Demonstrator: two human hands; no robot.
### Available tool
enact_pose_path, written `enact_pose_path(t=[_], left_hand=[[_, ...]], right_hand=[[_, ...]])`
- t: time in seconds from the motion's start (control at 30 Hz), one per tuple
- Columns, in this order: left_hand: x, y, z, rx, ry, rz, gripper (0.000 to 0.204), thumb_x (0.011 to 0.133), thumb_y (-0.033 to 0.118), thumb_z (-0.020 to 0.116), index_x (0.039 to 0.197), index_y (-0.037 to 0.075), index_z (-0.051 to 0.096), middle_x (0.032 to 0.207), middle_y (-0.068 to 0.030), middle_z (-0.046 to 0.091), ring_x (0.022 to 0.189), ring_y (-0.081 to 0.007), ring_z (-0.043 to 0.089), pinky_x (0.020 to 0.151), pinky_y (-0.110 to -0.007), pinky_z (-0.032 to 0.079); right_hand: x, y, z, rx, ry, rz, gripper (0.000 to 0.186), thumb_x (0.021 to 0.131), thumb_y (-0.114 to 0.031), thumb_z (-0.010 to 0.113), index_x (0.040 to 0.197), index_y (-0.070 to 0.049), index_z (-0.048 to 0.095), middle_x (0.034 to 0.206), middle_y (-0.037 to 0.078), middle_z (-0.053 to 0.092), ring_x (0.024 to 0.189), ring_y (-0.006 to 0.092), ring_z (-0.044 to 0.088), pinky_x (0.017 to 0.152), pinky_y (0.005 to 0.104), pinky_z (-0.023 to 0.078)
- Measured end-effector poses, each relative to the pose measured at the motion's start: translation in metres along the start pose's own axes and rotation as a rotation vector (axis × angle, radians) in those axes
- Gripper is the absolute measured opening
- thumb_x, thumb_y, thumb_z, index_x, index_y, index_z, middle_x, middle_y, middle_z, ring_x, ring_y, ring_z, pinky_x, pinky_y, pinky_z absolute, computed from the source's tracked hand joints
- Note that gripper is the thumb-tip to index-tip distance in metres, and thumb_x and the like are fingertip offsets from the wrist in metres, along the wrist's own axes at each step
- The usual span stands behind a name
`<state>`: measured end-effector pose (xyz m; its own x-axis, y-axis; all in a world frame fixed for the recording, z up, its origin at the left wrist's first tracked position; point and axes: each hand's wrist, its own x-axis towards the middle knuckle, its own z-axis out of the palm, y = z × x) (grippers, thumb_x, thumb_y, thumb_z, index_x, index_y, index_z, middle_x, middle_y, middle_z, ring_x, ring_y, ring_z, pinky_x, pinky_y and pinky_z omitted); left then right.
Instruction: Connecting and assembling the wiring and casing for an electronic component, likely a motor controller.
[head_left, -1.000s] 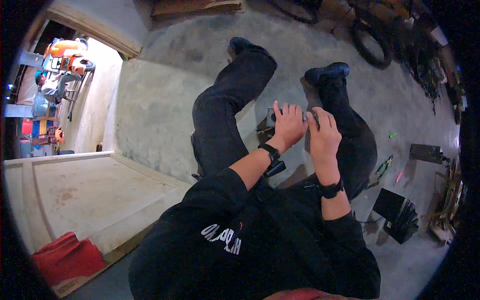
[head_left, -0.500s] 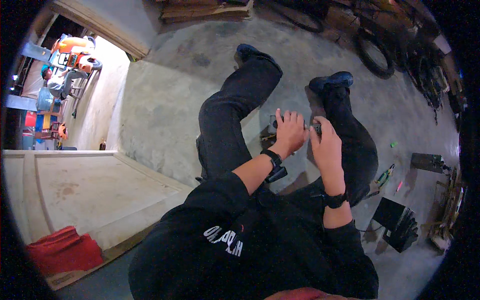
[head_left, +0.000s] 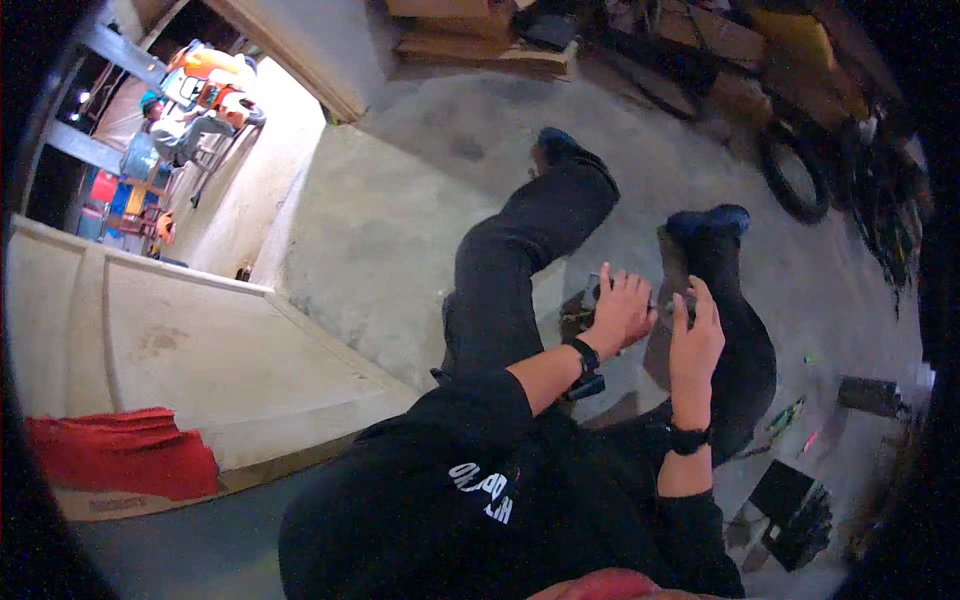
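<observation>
On the floor between my legs, my left hand (head_left: 622, 312) lies over a dark mechanical part (head_left: 574, 312), its fingers bent across it and covering most of it. What kind of part it is, I cannot make out. Just to the right, my right hand (head_left: 697, 335) pinches a small dark grey piece (head_left: 688, 303) between thumb and fingers. The two hands are close together, and a short metal bit seems to show in the gap between them. A dark band sits on each wrist.
Pliers (head_left: 786, 416), a red stick-like item (head_left: 811, 440) and black boxy items (head_left: 782, 490) lie on the right. Tyres (head_left: 795, 175) and cardboard (head_left: 485, 55) line the back. A red cloth (head_left: 125, 452) hangs at left; beyond the doorway a person (head_left: 180, 130) sits by an orange motorcycle (head_left: 210, 75).
The whole view has shifted, so everything sits lower and mostly farther right. My right hand's thumb and index finger look slightly farther apart; both hands stay at the same spot between my legs.
</observation>
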<state>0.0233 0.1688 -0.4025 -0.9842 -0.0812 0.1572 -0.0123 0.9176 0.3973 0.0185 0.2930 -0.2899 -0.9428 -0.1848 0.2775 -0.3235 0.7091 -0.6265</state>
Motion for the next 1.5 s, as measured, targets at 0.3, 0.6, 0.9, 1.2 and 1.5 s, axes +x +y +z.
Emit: enact_pose_path(t=[0.3,0.6,0.9,1.2,1.5], left_hand=[[0.001,-0.001,0.007,0.005,0.072,0.019,0.045,0.083,0.035,0.063,0.109,-0.002,0.06,0.114,-0.0188,0.059,0.119,-0.0371,0.052,0.113,-0.067,0.02],[0.002,0.001,0.01,-0.056,0.116,0.043,0.045,0.083,0.035,0.064,0.111,0.001,0.059,0.115,-0.0172,0.059,0.12,-0.0366,0.05,0.115,-0.065,0.018],[0.0,-0.007,0.016,0.024,0.104,0.022,0.046,0.084,0.036,0.063,0.112,0.0,0.06,0.117,-0.0165,0.059,0.122,-0.0369,0.049,0.115,-0.065,0.016],[0.003,-0.005,0.011,0.027,0.135,0.059,0.034,0.088,0.028,0.057,0.105,-0.001,0.062,0.11,-0.0181,0.06,0.115,-0.037,0.052,0.114,-0.066,0.017],[0.004,-0.003,0.01,-0.038,0.109,0.059,0.04,0.085,0.033,0.063,0.107,0.0,0.06,0.112,-0.0186,0.059,0.117,-0.0367,0.051,0.114,-0.066,0.017]], right_hand=[[0.002,-0.018,-0.006,0.106,-0.054,-0.193,0.042,0.096,-0.008,0.056,0.137,-0.002,0.05,0.134,0.021,0.056,0.121,0.0362,0.057,0.099,0.0435,0.048],[-0.002,0.004,0.0,-0.007,-0.073,0.012,0.021,0.091,-0.02,0.069,0.104,-0.004,0.064,0.107,0.015,0.069,0.096,0.0357,0.066,0.079,0.0405,0.053],[-0.007,-0.003,0.005,0.01,-0.071,-0.107,0.03,0.097,-0.021,0.062,0.119,-0.001,0.059,0.116,0.018,0.066,0.107,0.0373,0.062,0.091,0.0411,0.049],[-0.001,-0.006,0.002,0.077,-0.096,-0.161,0.031,0.097,-0.015,0.057,0.124,0.0,0.054,0.125,0.019,0.06,0.116,0.039,0.058,0.098,0.0465,0.047],[0.001,-0.013,-0.004,0.065,-0.196,-0.105,0.024,0.093,-0.008,0.061,0.115,0.001,0.06,0.109,0.022,0.065,0.099,0.0389,0.063,0.087,0.0424,0.049]])
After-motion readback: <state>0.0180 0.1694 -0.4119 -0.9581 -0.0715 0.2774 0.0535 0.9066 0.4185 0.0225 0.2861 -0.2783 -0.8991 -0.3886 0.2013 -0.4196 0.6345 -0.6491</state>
